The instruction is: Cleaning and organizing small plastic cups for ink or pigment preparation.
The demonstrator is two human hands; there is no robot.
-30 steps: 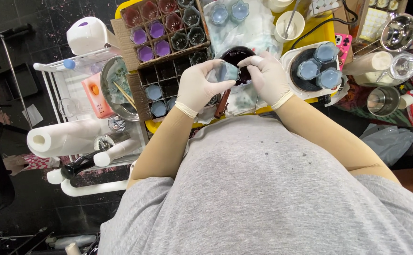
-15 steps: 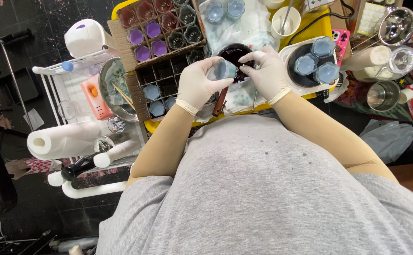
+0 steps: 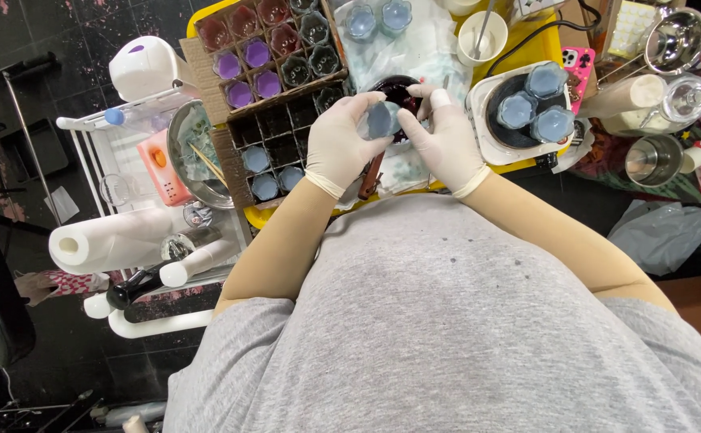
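The person wears a grey short-sleeved T-shirt (image 3: 446, 321) with a few small dark specks on its front. Both the left hand (image 3: 342, 148) and the right hand (image 3: 446, 144) are in thin whitish gloves, each ending in a rolled cuff at the wrist. The forearms are uncovered.

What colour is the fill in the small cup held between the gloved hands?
Pale grey-blue, in the small cup; head view.

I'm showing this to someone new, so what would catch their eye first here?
Two hands in pale gloves, left hand and right hand, meet over the yellow table, holding a small blue-filled glass cup. Left of them stands a brown cardboard divider box with purple and blue cups; right, three blue cups on a white warming plate.
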